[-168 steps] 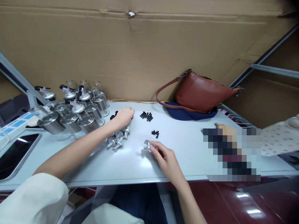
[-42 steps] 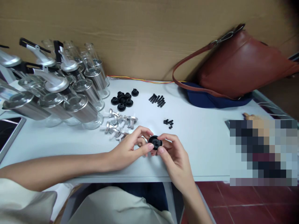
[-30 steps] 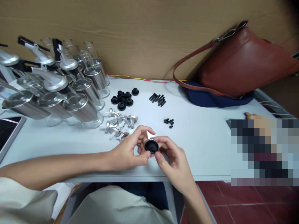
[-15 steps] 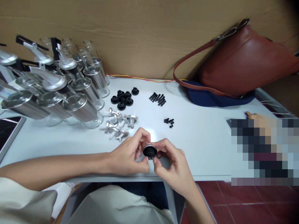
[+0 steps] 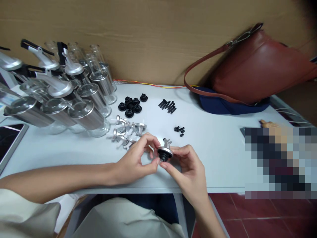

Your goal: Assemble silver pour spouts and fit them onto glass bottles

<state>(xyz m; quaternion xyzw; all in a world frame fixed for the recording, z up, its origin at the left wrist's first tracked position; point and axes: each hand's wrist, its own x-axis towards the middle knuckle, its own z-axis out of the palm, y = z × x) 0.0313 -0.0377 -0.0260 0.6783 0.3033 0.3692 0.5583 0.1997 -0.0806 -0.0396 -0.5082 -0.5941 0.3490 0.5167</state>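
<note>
Between both hands, just above the table's front part, is a bottle pourer spout (image 5: 165, 150) with a silver metal top and a ribbed black stopper underneath. My left hand (image 5: 141, 158) pinches it from the left with thumb and fingers. From the right, my right hand (image 5: 188, 168) grips it, thumb at the black stopper. Beyond my left hand lies a pile of silver metal spout tops (image 5: 121, 137), partly covered by my fingers. Black rubber stoppers (image 5: 129, 105) are heaped behind them. Small black caps (image 5: 179, 129) and thin black strips (image 5: 168, 105) lie farther back.
Glass bottles with metal sleeves (image 5: 85, 112), several topped by silver and black pourers (image 5: 59, 87), crowd the left. A tablet-like device (image 5: 12, 142) lies at the left edge. A brown bag (image 5: 252, 66) rests on a navy cap (image 5: 223, 105) at back right. A pixelated area covers the right.
Both hands have tilted the pourer spout and shifted it slightly right and up. Its silver top and lever lug now show above the black stopper.
</note>
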